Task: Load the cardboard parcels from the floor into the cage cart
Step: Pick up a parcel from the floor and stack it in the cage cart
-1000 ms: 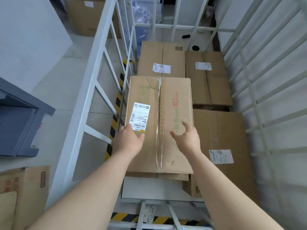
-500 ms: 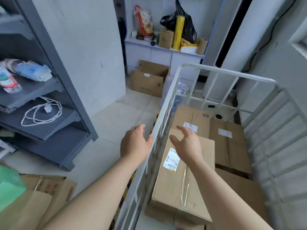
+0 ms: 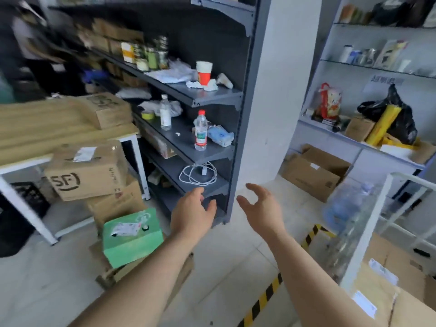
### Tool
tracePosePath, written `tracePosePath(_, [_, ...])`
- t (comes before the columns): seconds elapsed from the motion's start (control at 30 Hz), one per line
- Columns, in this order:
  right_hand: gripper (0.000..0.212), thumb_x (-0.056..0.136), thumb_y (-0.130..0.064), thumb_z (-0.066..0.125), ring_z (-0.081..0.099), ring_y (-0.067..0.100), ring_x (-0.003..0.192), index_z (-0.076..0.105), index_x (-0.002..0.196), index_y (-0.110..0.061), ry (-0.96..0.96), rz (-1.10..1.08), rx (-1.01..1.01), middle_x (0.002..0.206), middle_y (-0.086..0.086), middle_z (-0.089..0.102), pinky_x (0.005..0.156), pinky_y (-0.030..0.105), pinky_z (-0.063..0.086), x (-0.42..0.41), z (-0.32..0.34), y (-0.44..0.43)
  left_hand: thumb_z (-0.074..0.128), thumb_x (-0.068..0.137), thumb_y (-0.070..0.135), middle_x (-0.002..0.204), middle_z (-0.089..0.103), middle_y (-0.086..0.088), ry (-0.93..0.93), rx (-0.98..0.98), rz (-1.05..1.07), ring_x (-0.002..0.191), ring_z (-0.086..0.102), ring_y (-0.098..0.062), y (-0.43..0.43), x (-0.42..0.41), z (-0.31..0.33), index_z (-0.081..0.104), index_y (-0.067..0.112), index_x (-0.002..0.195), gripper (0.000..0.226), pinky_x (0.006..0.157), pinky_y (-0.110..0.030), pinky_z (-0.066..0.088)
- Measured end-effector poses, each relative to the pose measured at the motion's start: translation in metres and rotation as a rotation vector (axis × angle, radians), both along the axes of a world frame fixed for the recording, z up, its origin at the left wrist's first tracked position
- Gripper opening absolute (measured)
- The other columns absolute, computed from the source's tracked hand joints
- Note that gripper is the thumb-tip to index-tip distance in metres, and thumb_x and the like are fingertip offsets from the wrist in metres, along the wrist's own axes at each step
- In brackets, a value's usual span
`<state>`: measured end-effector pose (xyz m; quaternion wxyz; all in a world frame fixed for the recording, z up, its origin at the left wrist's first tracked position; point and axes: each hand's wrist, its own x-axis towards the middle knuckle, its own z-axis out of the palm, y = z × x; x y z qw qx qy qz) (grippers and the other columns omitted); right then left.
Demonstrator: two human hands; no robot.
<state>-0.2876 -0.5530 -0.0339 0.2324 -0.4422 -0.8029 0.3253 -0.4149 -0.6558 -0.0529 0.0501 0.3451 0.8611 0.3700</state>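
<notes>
both hands are out in front and hold nothing. the left hand (image 3: 192,215) hangs in the air before the lower shelves of a grey rack (image 3: 207,186), fingers relaxed and slightly bent. the right hand (image 3: 262,208) is beside it but apart from it, fingers spread and loosely curved.

the floor parcels sit to the left. a green box (image 3: 132,239) rests tilted on flattened cardboard (image 3: 181,272). behind it is a brown box (image 3: 118,204), and on that lies a box printed sf (image 3: 87,171), at the edge of a wooden counter (image 3: 47,123).

the cage cart (image 3: 368,232) stands at the far right, its white rail blurred, with labelled parcels (image 3: 382,286) already lying inside. something clear, perhaps a plastic bag, is smeared across the cart's corner. striped tape (image 3: 266,293) in black and yellow runs along the floor beside the cart.
</notes>
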Motion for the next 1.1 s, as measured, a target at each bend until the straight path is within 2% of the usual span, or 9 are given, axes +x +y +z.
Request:
tracePosePath(0.07, [0.049, 0.093, -0.032, 0.061, 0.058, 0.022, 0.113, 0.053, 0.14, -0.019, 0.007, 0.057, -0.049, 0.13, 0.004, 0.061, 0.097, 0.034, 0.046, -0.043, 0.002, -0.025, 0.057, 0.091, 0.04, 0.121, 0.062, 0.004, 0.004, -0.017, 0.085, 0.108, 0.059, -0.021, -0.035, -0.039, 0.0, 0.054, 0.021, 0.13, 0.044, 0.084, -0.033, 0.049])
tracePosePath(0.17, [0.049, 0.092, -0.034, 0.061, 0.054, 0.019, 0.077, 0.053, 0.139, -0.02, 0.005, 0.157, -0.111, 0.087, 0.0, 0.061, 0.072, 0.031, 0.049, -0.098, -0.005, -0.055, 0.056, 0.091, 0.041, 0.12, 0.063, 0.004, -0.008, -0.058, 0.21, 0.109, 0.06, -0.022, -0.082, -0.088, -0.002, 0.055, 0.021, 0.129, 0.043, 0.083, -0.033, 0.049])
tracePosePath(0.33, [0.051, 0.094, -0.034, 0.061, 0.057, 0.014, 0.074, 0.05, 0.142, -0.021, -0.041, 0.269, -0.194, 0.104, 0.003, 0.065, 0.075, 0.027, 0.045, -0.164, -0.02, -0.082, 0.057, 0.09, 0.04, 0.119, 0.065, 0.001, -0.041, -0.105, 0.358, 0.107, 0.061, -0.024, -0.136, -0.143, -0.013, 0.058, 0.022, 0.126, 0.041, 0.084, -0.034, 0.05])
tracePosePath(0.43, [0.051, 0.094, -0.032, 0.06, 0.052, 0.008, 0.056, 0.05, 0.142, -0.02, -0.074, 0.324, -0.217, 0.079, -0.001, 0.061, 0.064, 0.025, 0.042, -0.195, -0.031, -0.084, 0.057, 0.09, 0.039, 0.11, 0.066, 0.0, -0.085, -0.125, 0.42, 0.098, 0.061, -0.023, -0.151, -0.168, -0.027, 0.06, 0.02, 0.116, 0.033, 0.072, -0.031, 0.047])
tracePosePath(0.53, [0.05, 0.095, -0.032, 0.058, 0.05, 0.006, 0.05, 0.049, 0.143, -0.019, -0.101, 0.361, -0.21, 0.097, 0.002, 0.065, 0.053, 0.021, 0.039, -0.228, -0.044, -0.072, 0.056, 0.091, 0.04, 0.114, 0.064, 0.0, -0.124, -0.146, 0.481, 0.104, 0.06, -0.023, -0.156, -0.195, -0.039, 0.059, 0.018, 0.117, 0.034, 0.075, -0.029, 0.045])
tracePosePath(0.67, [0.052, 0.095, -0.032, 0.058, 0.054, 0.011, 0.063, 0.048, 0.144, -0.02, -0.138, 0.424, -0.205, 0.133, 0.007, 0.06, 0.066, 0.026, 0.043, -0.274, -0.056, -0.045, 0.057, 0.092, 0.035, 0.111, 0.062, -0.003, -0.162, -0.181, 0.569, 0.101, 0.059, -0.025, -0.153, -0.231, -0.046, 0.057, 0.014, 0.113, 0.03, 0.074, -0.029, 0.041])
tracePosePath(0.83, [0.049, 0.095, -0.028, 0.058, 0.054, 0.012, 0.061, 0.049, 0.142, -0.02, -0.175, 0.483, -0.238, 0.101, 0.002, 0.064, 0.063, 0.028, 0.046, -0.331, -0.066, -0.019, 0.052, 0.094, 0.041, 0.115, 0.061, -0.008, -0.17, -0.209, 0.669, 0.103, 0.058, -0.027, -0.141, -0.277, -0.054, 0.055, 0.011, 0.123, 0.041, 0.081, -0.034, 0.046])
tracePosePath(0.97, [0.048, 0.094, -0.032, 0.057, 0.064, 0.025, 0.098, 0.05, 0.141, -0.022, -0.222, 0.535, -0.233, 0.114, 0.008, 0.068, 0.084, 0.035, 0.053, -0.379, -0.074, -0.01, 0.055, 0.092, 0.039, 0.124, 0.058, -0.006, -0.191, -0.228, 0.691, 0.112, 0.056, -0.027, -0.135, -0.314, -0.065, 0.049, 0.015, 0.135, 0.049, 0.09, -0.039, 0.05])
tracePosePath(1.1, [0.044, 0.096, -0.031, 0.057, 0.059, 0.024, 0.114, 0.053, 0.139, -0.021, -0.238, 0.568, -0.233, 0.125, 0.006, 0.063, 0.089, 0.033, 0.051, -0.428, -0.082, -0.009, 0.055, 0.093, 0.039, 0.129, 0.057, -0.007, -0.194, -0.265, 0.719, 0.116, 0.055, -0.029, -0.138, -0.363, -0.077, 0.047, 0.016, 0.138, 0.051, 0.093, -0.042, 0.05])
